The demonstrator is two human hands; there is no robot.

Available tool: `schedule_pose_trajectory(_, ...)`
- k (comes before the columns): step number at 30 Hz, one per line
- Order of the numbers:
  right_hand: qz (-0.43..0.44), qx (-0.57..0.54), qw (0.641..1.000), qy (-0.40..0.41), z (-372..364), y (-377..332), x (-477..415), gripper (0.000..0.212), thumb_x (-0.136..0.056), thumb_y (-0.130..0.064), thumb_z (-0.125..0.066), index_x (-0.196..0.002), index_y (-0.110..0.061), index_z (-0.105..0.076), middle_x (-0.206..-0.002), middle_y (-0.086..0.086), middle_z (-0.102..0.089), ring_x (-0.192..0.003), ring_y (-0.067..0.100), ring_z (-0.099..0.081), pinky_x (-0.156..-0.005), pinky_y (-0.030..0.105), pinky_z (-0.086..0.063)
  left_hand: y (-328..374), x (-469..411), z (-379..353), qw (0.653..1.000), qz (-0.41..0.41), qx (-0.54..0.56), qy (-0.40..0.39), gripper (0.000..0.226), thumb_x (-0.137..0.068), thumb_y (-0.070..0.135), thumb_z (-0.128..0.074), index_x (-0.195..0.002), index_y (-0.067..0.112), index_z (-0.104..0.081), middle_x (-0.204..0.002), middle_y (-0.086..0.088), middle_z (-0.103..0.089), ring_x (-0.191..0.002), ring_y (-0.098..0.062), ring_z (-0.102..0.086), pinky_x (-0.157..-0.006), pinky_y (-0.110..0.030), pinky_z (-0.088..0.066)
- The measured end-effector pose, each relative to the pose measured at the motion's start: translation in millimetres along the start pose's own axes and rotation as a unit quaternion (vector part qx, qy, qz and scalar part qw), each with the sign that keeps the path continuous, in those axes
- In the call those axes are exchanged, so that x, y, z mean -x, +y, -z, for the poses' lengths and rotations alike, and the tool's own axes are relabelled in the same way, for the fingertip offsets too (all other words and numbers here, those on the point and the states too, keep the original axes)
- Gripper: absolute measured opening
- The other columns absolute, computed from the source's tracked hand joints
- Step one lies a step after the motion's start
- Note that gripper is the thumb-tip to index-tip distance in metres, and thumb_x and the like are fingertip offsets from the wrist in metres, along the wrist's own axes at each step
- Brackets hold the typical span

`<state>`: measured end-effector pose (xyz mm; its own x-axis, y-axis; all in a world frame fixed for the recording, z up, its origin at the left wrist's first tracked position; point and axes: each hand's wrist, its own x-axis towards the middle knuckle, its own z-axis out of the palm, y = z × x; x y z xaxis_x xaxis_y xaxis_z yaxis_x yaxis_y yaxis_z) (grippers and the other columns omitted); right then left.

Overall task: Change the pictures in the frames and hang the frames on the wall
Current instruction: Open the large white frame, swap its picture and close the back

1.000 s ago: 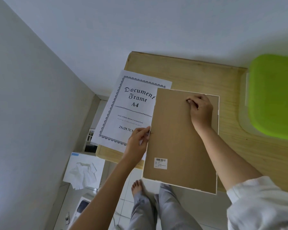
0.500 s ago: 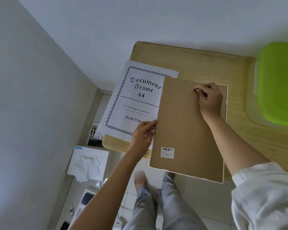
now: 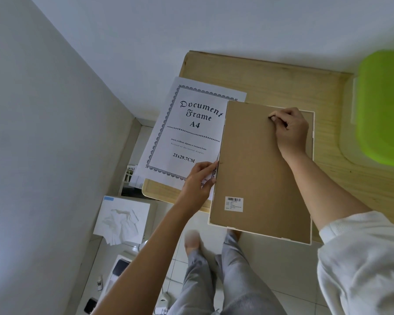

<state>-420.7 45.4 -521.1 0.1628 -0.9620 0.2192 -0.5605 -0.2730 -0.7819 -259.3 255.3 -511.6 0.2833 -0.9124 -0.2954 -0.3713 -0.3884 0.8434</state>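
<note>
A white picture frame (image 3: 312, 146) lies face down on the wooden table (image 3: 271, 80), its brown backing board (image 3: 255, 169) up and its near end overhanging the table edge. My right hand (image 3: 289, 128) rests on the board's far end, fingertips pinched at a small dark tab. My left hand (image 3: 198, 180) pinches the board's left edge at mid-length. A printed sheet reading "Document Frame A4" (image 3: 191, 133) lies to the left of the frame, partly under my left hand.
A lime-green lidded container (image 3: 382, 105) stands at the table's right. White walls close in at the left and behind. Below the table's left corner sit a tissue box (image 3: 123, 219) and small items on the tiled floor. My legs are under the frame.
The view has shifted slightly, so the table sits a little lower and further right than a second ago. Both hands keep their places on the backing board.
</note>
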Motion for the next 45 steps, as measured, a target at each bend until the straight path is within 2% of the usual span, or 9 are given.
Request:
schedule_pose_trajectory(8,-0.006,-0.003,1.000,-0.002,2,-1,1,0.020,-0.080,0.005,-0.054,-0.085,-0.002,-0.072,-0.087,0.017,-0.062,-0.080,0.009,-0.049,-0.070,0.003,-0.034,-1,0,0,1.000,0.005,0.009,-0.002,0.045,-0.091,0.004,-0.053,-0.133,0.020,-0.050,-0.116,0.009,-0.046,-0.104,0.001,-0.044,-0.086,0.005,-0.030)
schedule_pose_trajectory(12,-0.010,-0.003,1.000,-0.003,1,-1,2,0.019,-0.080,0.004,-0.055,-0.086,-0.003,-0.072,-0.088,0.017,-0.061,-0.082,0.012,-0.051,-0.069,0.004,-0.035,1,2,0,0.999,0.010,0.030,-0.001,0.045,-0.091,0.003,-0.053,-0.133,0.019,-0.049,-0.115,0.008,-0.046,-0.101,0.010,-0.045,-0.088,0.000,-0.035)
schedule_pose_trajectory(14,-0.011,-0.005,1.000,-0.005,1,-2,2,0.019,-0.080,0.003,-0.055,-0.086,-0.003,-0.072,-0.088,0.016,-0.061,-0.081,0.013,-0.052,-0.069,0.005,-0.035,0,2,0,0.999,0.011,0.039,-0.003,0.045,-0.091,0.004,-0.054,-0.133,0.020,-0.049,-0.116,0.008,-0.048,-0.103,0.009,-0.046,-0.091,-0.006,-0.037)
schedule_pose_trajectory(19,-0.014,-0.004,1.000,-0.012,-1,-4,3,0.018,-0.081,0.002,-0.056,-0.086,-0.004,-0.072,-0.088,0.014,-0.061,-0.083,0.015,-0.052,-0.069,0.004,-0.035,-1,3,1,0.998,0.014,0.060,-0.002,0.044,-0.091,0.001,-0.050,-0.131,0.020,-0.051,-0.122,0.003,-0.053,-0.113,-0.011,-0.052,-0.101,-0.033,-0.043)
schedule_pose_trajectory(24,-0.021,-0.003,1.000,-0.009,-1,-6,3,0.019,-0.081,0.002,-0.055,-0.086,-0.004,-0.072,-0.088,0.014,-0.062,-0.083,0.012,-0.051,-0.070,0.003,-0.034,11,4,-4,0.995,0.034,0.084,0.028,0.035,-0.097,0.011,-0.044,-0.129,0.019,-0.053,-0.117,0.012,-0.053,-0.107,-0.003,-0.051,-0.097,-0.027,-0.043)
schedule_pose_trajectory(29,-0.018,-0.009,1.000,-0.003,-1,-7,5,0.017,-0.081,0.001,-0.057,-0.086,-0.004,-0.072,-0.087,0.014,-0.062,-0.084,0.013,-0.052,-0.071,0.004,-0.035,15,6,-8,0.994,0.037,0.100,0.040,0.034,-0.095,0.012,-0.048,-0.128,0.018,-0.054,-0.121,0.008,-0.055,-0.105,-0.003,-0.053,-0.097,-0.026,-0.044)
schedule_pose_trajectory(34,-0.014,-0.009,1.000,-0.005,1,-10,4,0.017,-0.082,0.000,-0.057,-0.087,-0.005,-0.072,-0.089,0.014,-0.062,-0.085,0.013,-0.052,-0.071,0.004,-0.035,14,8,-11,0.991,0.039,0.122,0.046,0.034,-0.093,0.016,-0.054,-0.127,0.020,-0.054,-0.120,0.009,-0.055,-0.109,-0.006,-0.054,-0.101,-0.029,-0.043)
schedule_pose_trajectory(41,-0.013,-0.016,1.000,-0.006,2,-16,2,0.017,-0.083,-0.001,-0.057,-0.089,-0.007,-0.072,-0.090,0.011,-0.062,-0.087,0.011,-0.053,-0.073,0.003,-0.036,18,12,-21,0.991,0.017,0.094,0.098,0.037,-0.091,0.015,-0.058,-0.127,0.016,-0.053,-0.124,0.009,-0.048,-0.114,-0.004,-0.049,-0.100,-0.019,-0.038)
schedule_pose_trajectory(45,-0.017,-0.024,1.000,0.003,3,-18,2,0.016,-0.083,-0.002,-0.058,-0.090,-0.006,-0.072,-0.091,0.012,-0.062,-0.088,0.012,-0.053,-0.073,0.002,-0.036,22,11,-23,0.984,0.011,0.128,0.122,0.034,-0.089,0.009,-0.059,-0.123,0.014,-0.057,-0.118,0.001,-0.051,-0.098,0.003,-0.054,-0.092,-0.013,-0.043)
